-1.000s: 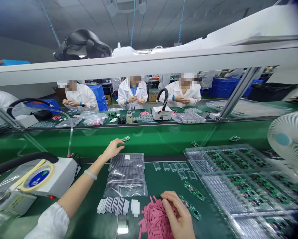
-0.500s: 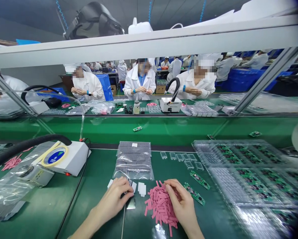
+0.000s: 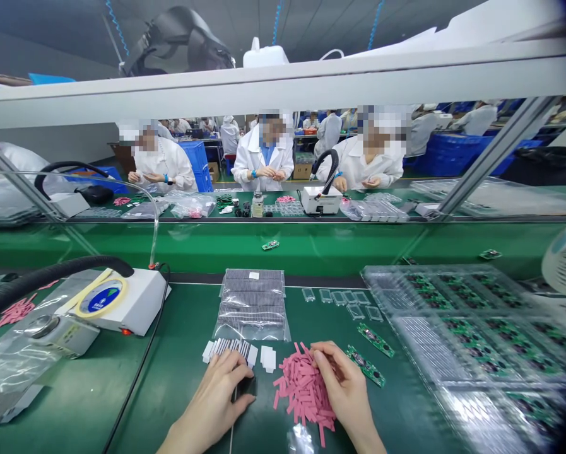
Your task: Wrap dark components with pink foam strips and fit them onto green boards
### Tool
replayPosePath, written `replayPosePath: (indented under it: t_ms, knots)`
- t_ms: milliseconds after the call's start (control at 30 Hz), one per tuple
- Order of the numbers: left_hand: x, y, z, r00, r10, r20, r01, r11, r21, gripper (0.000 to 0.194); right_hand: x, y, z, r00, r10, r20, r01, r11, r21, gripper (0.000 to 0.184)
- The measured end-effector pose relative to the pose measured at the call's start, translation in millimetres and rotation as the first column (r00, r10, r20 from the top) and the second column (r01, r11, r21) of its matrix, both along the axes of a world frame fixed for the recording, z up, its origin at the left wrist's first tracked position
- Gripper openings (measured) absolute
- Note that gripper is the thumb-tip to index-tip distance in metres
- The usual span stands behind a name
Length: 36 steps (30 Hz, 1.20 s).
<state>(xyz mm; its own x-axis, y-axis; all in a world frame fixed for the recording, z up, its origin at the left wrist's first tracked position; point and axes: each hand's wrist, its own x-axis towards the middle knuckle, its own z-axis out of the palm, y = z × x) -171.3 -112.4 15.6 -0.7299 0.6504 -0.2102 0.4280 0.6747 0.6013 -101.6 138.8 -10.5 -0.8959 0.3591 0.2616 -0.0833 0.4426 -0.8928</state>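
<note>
My left hand point(image 3: 216, 394) is curled over the green bench, thumb and forefinger at the edges of a small dark, glossy rectangular panel point(image 3: 245, 386). Just beyond its knuckles lies a fanned row of white-and-dark striped pieces point(image 3: 233, 345), with white rectangular pieces point(image 3: 267, 358) to the right. My right hand point(image 3: 344, 388) rests at the right side of a heap of pink strips point(image 3: 304, 384), its thumb and forefinger closed together. Whatever sits between those fingertips is too small to tell. Two green circuit boards point(image 3: 365, 366) lie beyond the right hand.
A bag of grey striped pieces point(image 3: 252, 306) lies ahead, with several clear plastic frames point(image 3: 344, 296) to its right. Clear trays of circuit boards point(image 3: 434, 328) fill the right side. On the left stand a white box with a black hose point(image 3: 143, 296) and a cable point(image 3: 138, 369). Co-workers sit opposite.
My left hand has shifted slightly right and nearer, uncovering more of the striped row. The panel at its fingers now looks dark instead of pale. My right hand stays by the pink heap.
</note>
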Motion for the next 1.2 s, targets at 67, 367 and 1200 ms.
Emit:
replayPosePath:
  t_ms: [67, 367, 1200]
  knots:
    - [0.1, -0.7, 0.5, 1.000, 0.010, 0.018, -0.010, 1.000, 0.013, 0.018, 0.5, -0.1, -0.8, 1.000, -0.002, -0.007, 0.002, 1.000, -0.005, 0.029]
    - [2.0, 0.3, 4.1, 0.996, 0.080, 0.039, -0.082, 0.995, 0.054, 0.011, 1.3, -2.3, -5.9, 1.000, -0.001, -0.013, 0.001, 1.000, -0.002, 0.028]
    - [-1.8, -15.3, -5.1, 0.929, 0.294, 0.224, -0.346, 0.903, 0.254, 0.019, 4.3, -10.1, 6.8, 1.000, 0.022, -0.017, -0.022, 1.000, 0.012, 0.024]
